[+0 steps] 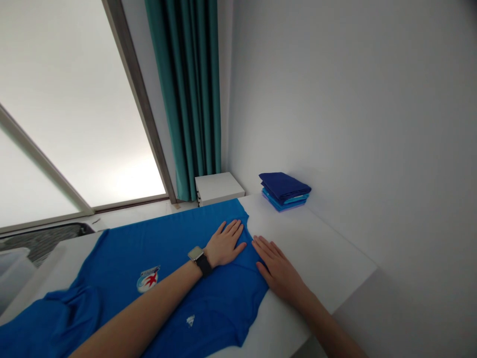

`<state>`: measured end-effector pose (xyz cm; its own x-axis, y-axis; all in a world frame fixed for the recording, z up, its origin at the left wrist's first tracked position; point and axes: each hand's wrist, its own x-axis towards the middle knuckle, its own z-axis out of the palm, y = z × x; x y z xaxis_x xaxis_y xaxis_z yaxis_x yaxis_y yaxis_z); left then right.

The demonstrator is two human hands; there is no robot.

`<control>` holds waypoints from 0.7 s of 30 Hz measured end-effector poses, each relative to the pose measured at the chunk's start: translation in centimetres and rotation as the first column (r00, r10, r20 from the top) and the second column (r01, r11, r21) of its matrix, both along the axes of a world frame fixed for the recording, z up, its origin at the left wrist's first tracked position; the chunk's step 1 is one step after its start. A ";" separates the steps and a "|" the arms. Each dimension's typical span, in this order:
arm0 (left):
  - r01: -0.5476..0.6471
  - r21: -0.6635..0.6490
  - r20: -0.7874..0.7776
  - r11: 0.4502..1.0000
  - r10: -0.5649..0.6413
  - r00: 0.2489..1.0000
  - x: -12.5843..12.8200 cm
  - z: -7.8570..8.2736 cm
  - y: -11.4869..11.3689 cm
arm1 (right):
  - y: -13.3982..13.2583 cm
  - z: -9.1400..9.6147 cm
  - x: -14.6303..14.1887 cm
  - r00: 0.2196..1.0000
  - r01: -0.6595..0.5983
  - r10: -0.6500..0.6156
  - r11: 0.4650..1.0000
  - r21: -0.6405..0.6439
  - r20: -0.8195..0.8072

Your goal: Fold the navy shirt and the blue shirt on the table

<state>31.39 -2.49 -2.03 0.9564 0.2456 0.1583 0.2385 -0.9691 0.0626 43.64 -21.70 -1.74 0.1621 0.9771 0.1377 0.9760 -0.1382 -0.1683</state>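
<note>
A bright blue T-shirt (122,258) with a round red-star badge and a small white logo lies spread on a white table (320,248). My left hand (225,243), with a dark smartwatch on its wrist, lies flat on the shirt near its right end, fingers stretched out. My right hand (278,268) rests flat beside it at the shirt's right edge, fingers extended, half on the cloth and half on the table. Neither hand holds anything.
A stack of folded blue garments (285,191) sits at the table's far corner against the wall. A small white cabinet (218,188) stands beyond the table under a teal curtain (190,94). A large window fills the left. A dark basket shows at lower left.
</note>
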 end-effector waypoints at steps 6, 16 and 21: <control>0.005 0.011 -0.033 1.000 -0.004 0.999 -2.4 0.1 1.9 | -0.4 -0.1 -0.1 0.992 -0.111 0.112 0.993 -0.028 0.052; -0.060 0.060 0.035 0.996 0.058 0.998 -2.1 0.7 1.7 | -1.2 -0.9 -0.2 0.988 -0.114 0.114 0.993 0.000 0.100; -0.012 0.029 0.033 1.000 0.011 0.999 1.6 0.2 -0.9 | -1.1 -1.1 -0.1 0.987 -0.126 0.125 0.992 0.006 0.103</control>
<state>32.98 -3.37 -1.78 0.9478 0.2511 0.1965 0.2476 -0.9679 0.0426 43.57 -22.84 -2.80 0.0225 0.9869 0.1595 0.9977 -0.0119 -0.0675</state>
